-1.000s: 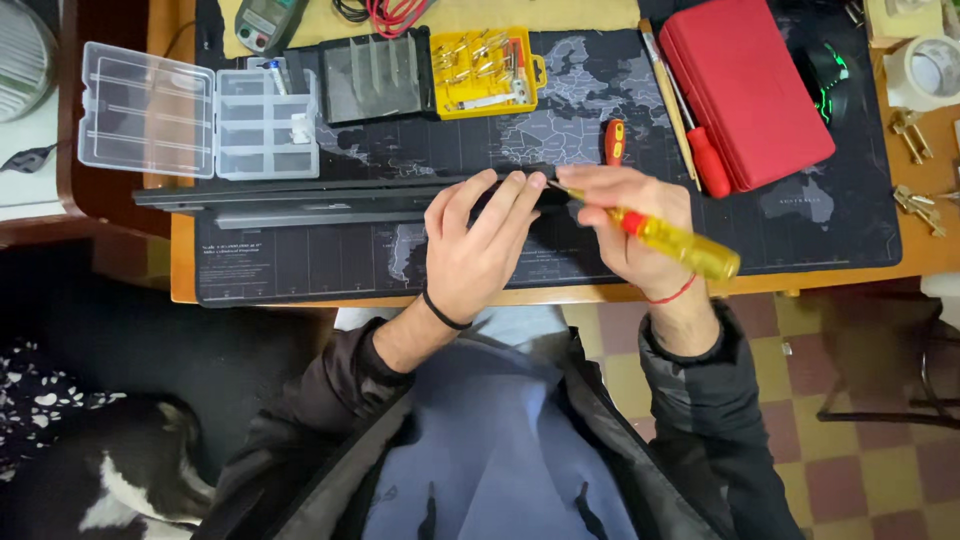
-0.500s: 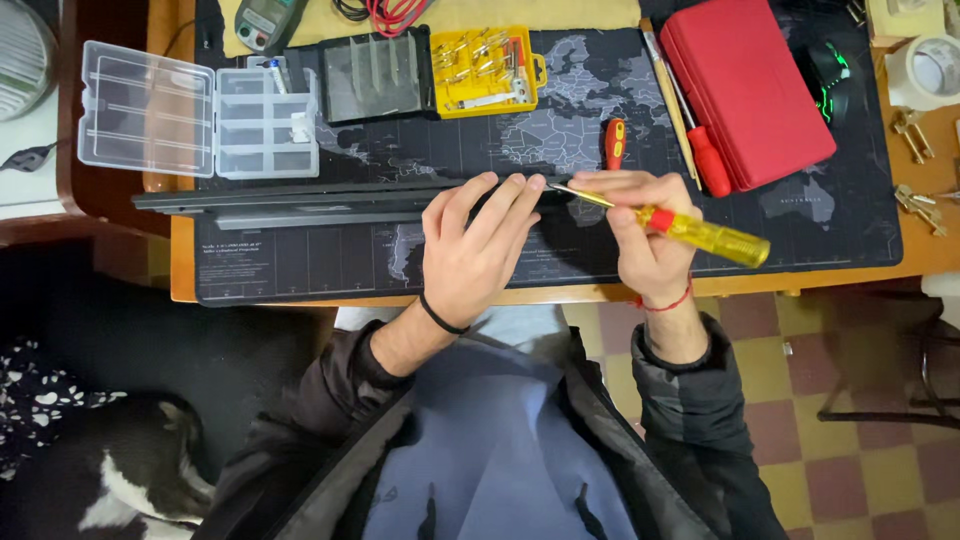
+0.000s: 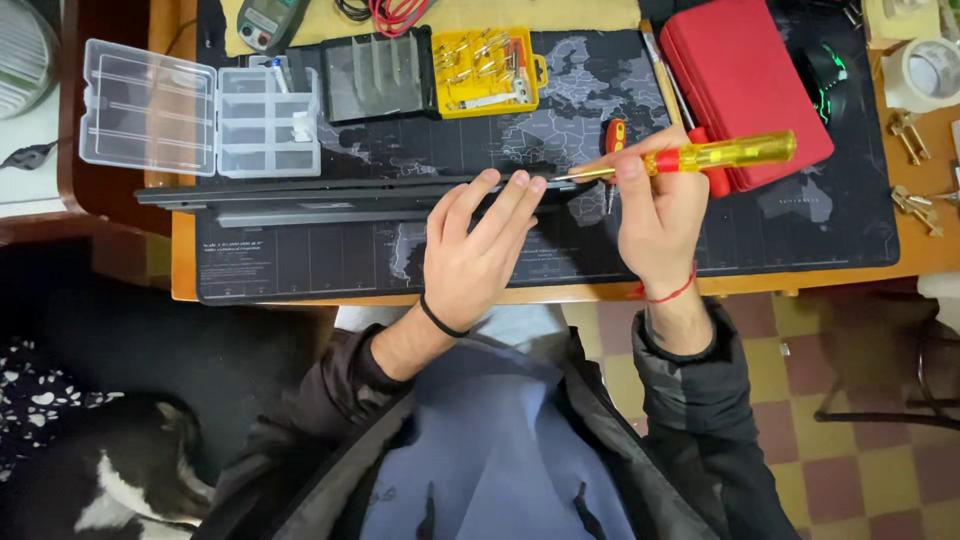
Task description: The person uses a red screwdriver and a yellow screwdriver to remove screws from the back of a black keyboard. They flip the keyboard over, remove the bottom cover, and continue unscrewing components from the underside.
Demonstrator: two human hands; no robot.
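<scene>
My left hand [image 3: 478,250] lies flat on a long thin dark device [image 3: 300,196] that rests across a black desk mat [image 3: 300,265]; its fingertips press the device's right end. My right hand [image 3: 655,215] grips a screwdriver [image 3: 700,157] with a yellow and red handle, held nearly level. Its metal tip points left and meets the device just past my left fingertips.
A clear plastic organiser box [image 3: 200,122] stands open at the back left. Beside it are a dark slotted tray [image 3: 378,75] and a yellow box of bits [image 3: 488,70]. A red case [image 3: 745,80] and a small red screwdriver [image 3: 614,140] lie at the right. Keys [image 3: 915,205] rest near the table's right edge.
My right hand has swung the screwdriver handle up and to the right, from tilted downward to nearly level. The left hand has stayed on the device.
</scene>
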